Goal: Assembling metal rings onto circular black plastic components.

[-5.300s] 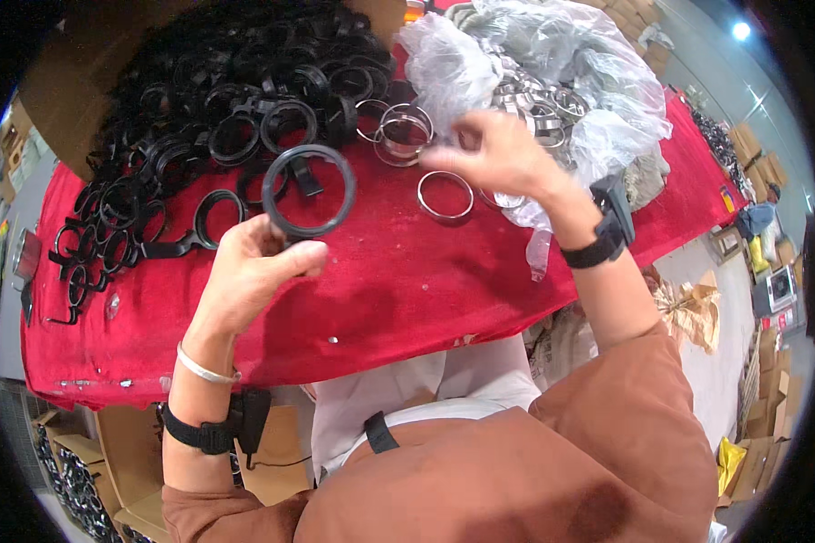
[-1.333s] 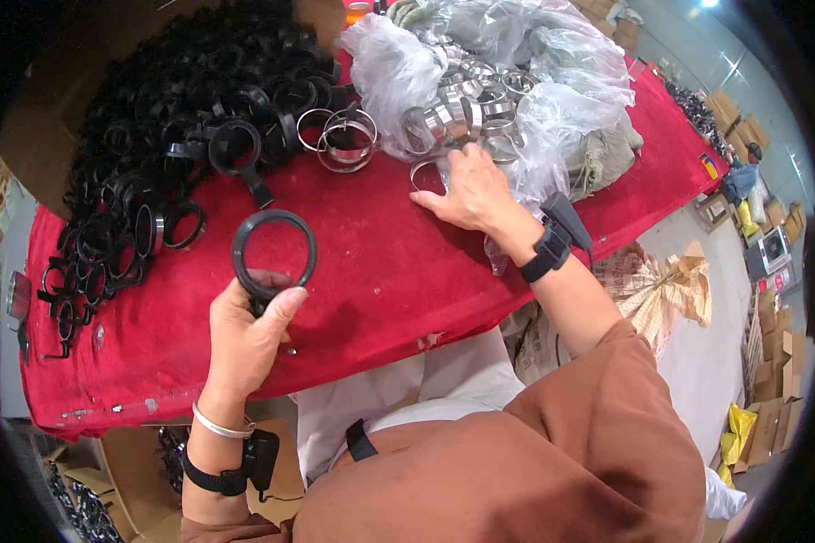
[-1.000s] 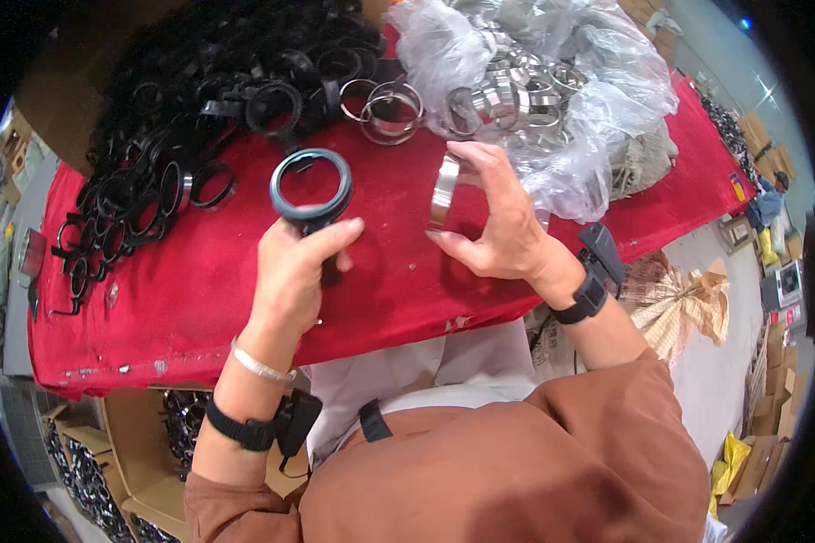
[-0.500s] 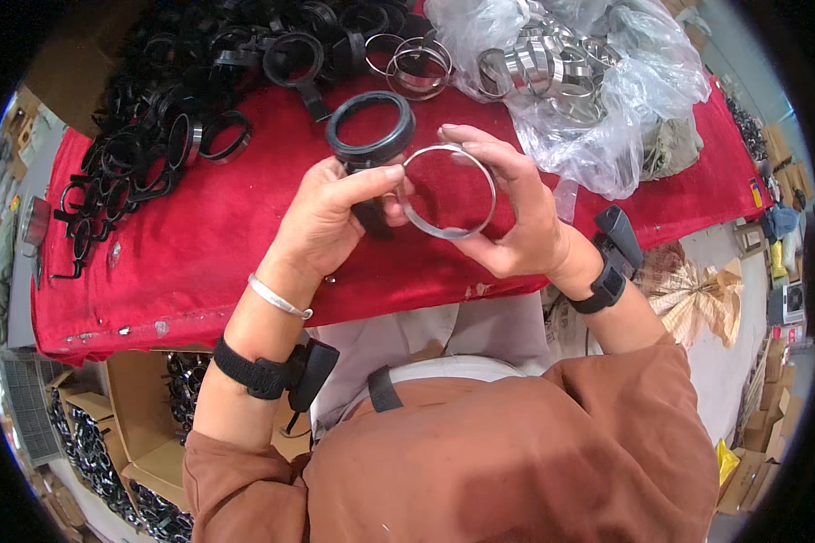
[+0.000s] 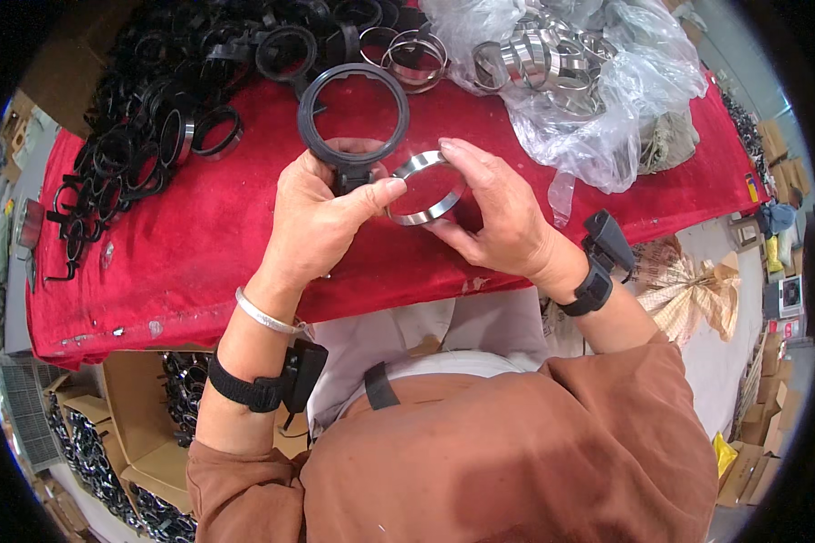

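Metal ring (image 5: 426, 188): a silver band pinched at its rim between the thumb and fingertips of the right hand (image 5: 498, 217), held above the red cloth (image 5: 199, 244) just in front of the person's chest.
Black ring (image 5: 353, 113): a plastic hoop with a short stem, gripped at the stem by the curled fingers and thumb of the left hand (image 5: 321, 222); its lower edge sits just beside the metal ring, nearly touching.
Step in hand: by my reading, the 2 rings are being brought together for fitting, not yet seated.
Next move calls for: likely lining the metal band square with the hoop's opening and pressing evenly, so it does not go in tilted.
Further out: a heap of black rings (image 5: 154, 118) at the cloth's far left, a clear bag of metal rings (image 5: 570, 81) at far right, 2 loose metal rings (image 5: 412, 54) between them.
Change from 0.5 s ago: both hands sit lower and closer together, and the metal ring has turned more edge-on.
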The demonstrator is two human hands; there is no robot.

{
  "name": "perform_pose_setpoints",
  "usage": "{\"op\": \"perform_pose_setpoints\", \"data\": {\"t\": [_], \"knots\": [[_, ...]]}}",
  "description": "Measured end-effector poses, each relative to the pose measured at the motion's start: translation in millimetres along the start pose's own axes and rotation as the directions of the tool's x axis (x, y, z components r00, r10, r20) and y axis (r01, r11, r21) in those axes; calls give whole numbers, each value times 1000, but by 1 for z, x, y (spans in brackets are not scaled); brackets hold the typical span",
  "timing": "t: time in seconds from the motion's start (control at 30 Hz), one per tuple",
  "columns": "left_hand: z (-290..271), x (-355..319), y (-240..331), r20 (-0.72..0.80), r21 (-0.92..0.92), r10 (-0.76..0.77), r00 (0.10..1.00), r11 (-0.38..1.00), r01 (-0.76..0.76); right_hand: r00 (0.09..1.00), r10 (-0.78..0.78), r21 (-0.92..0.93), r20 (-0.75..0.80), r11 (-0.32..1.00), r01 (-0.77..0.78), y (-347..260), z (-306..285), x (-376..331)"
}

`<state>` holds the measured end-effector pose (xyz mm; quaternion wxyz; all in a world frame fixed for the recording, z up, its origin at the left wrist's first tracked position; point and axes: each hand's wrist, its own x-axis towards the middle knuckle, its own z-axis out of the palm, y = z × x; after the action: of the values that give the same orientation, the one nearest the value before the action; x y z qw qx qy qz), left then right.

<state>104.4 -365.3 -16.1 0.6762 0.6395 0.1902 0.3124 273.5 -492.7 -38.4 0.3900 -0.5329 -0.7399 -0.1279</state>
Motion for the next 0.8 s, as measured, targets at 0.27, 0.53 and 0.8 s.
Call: {"op": "perform_pose_setpoints", "data": {"t": [0.27,0.53,0.8], "knots": [[-3,23,2,154,197,-123,980,976,92,930,241,-177,278,964,-197,-15,-10,11],[-10,8,2,112,-206,-236,965,945,255,947,303,-26,106,953,-303,-17,-46,43],[5,1,12,139,-206,-145,980,963,172,944,289,72,157,950,-303,-10,-32,71]]}}
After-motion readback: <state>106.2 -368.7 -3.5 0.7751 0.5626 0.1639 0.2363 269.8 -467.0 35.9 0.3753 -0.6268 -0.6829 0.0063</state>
